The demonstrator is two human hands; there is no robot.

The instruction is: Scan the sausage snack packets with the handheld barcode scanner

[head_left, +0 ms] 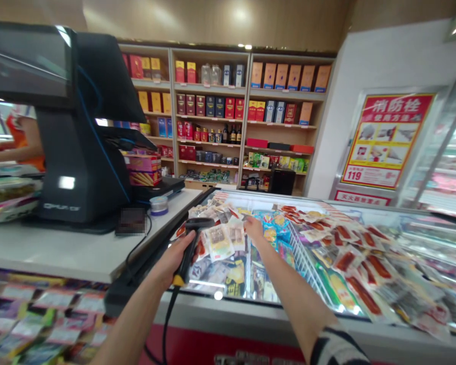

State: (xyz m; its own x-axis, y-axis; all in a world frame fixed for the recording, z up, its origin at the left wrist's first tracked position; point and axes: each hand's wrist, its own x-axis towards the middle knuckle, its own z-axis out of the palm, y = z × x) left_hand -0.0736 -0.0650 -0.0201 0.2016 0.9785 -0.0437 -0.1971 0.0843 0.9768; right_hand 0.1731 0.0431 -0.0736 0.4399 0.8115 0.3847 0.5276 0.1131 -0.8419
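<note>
My left hand [181, 256] is wrapped round the handle of a black and yellow barcode scanner [191, 248], whose head tilts over the packets. A cable runs down from its grip. My right hand [254, 229] reaches in from the right with its fingers closed on the edge of a clear sealed food packet [236, 234]. Another pale packet [218, 242] lies just left of it, near the scanner head. Beneath both hands is a glass-topped freezer [201, 276] strewn with sealed snack packets. What my right fingertips grip is partly hidden.
At the left a checkout terminal [87, 132] stands on a white counter [79, 253], with a round tin [158, 205] near its edge. Sausage packets [359, 263] are heaped on the right. Behind are shelves [213, 91] of boxes. A person in orange [23, 132] is partly hidden.
</note>
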